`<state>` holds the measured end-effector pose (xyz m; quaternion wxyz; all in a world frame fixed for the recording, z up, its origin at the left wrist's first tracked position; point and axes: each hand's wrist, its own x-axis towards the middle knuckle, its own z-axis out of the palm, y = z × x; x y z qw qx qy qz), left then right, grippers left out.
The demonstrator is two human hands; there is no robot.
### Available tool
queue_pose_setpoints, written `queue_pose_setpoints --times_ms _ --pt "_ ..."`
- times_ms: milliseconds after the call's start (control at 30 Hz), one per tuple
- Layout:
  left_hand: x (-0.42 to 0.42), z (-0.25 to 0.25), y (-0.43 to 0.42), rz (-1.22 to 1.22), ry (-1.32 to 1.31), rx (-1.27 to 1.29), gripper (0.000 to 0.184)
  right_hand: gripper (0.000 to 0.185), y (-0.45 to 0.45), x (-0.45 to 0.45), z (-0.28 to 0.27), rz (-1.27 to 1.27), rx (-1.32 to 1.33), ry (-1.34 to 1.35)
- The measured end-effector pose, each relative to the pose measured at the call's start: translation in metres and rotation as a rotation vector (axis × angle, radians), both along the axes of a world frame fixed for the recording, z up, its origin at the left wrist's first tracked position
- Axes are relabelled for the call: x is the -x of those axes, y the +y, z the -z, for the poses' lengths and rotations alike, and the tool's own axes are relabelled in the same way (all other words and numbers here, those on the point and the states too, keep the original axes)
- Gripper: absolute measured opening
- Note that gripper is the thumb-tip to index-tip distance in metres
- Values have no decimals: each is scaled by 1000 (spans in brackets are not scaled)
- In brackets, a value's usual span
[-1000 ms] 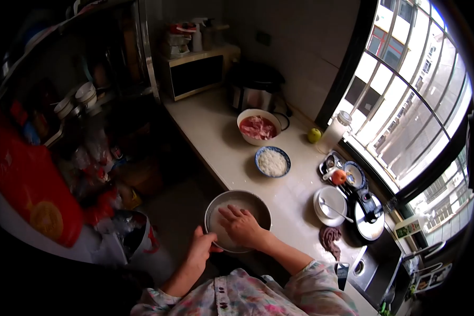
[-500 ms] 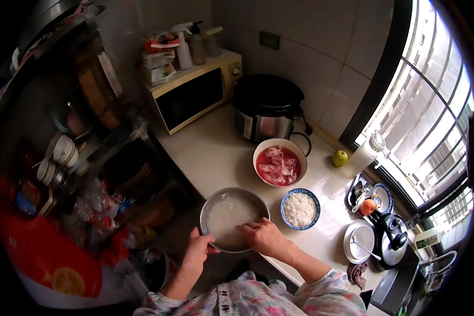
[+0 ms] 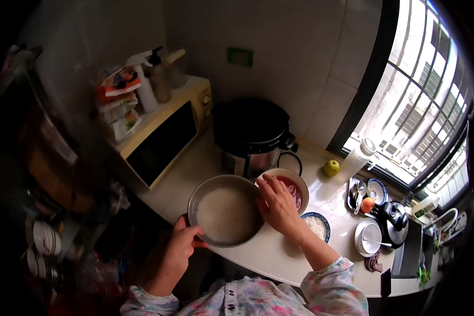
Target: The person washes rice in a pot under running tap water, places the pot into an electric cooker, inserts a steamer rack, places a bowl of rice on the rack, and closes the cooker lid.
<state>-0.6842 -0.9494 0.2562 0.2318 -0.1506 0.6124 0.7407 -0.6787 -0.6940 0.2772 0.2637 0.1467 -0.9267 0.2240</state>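
A round metal pot of rice in cloudy water is held over the counter's front part. My left hand grips its lower left rim, thumb over the edge. On the right side, my right hand is at the rim, its fingers partly curled over the edge. Behind that hand, partly covered, stands a white bowl with raw meat in reddish liquid. A blue-rimmed bowl of white rice or grain sits right of my right wrist.
A black-and-silver electric cooker stands behind the pot, beside a cream microwave. Along the window are a green apple, a clear jug and stacked white bowls. The sink is at far right.
My right hand has come out of the cloudy water to the pot's right rim. The pot has moved forward, nearer the cooker. The camera view has also shifted.
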Motion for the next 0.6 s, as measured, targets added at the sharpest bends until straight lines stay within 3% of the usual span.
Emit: queue_pose_setpoints --times_ms 167,300,433,600 --pt "67 -35 -3 78 63 -44 48 42 -2 45 -29 111 64 -279" --pt "126 -67 12 125 98 -16 47 39 12 95 -55 170 63 -190" --pt "188 -91 38 162 207 15 39 19 34 145 -71 250 -19 -80" --pt "261 -101 84 185 466 290 41 17 63 205 -74 384 -95 -95"
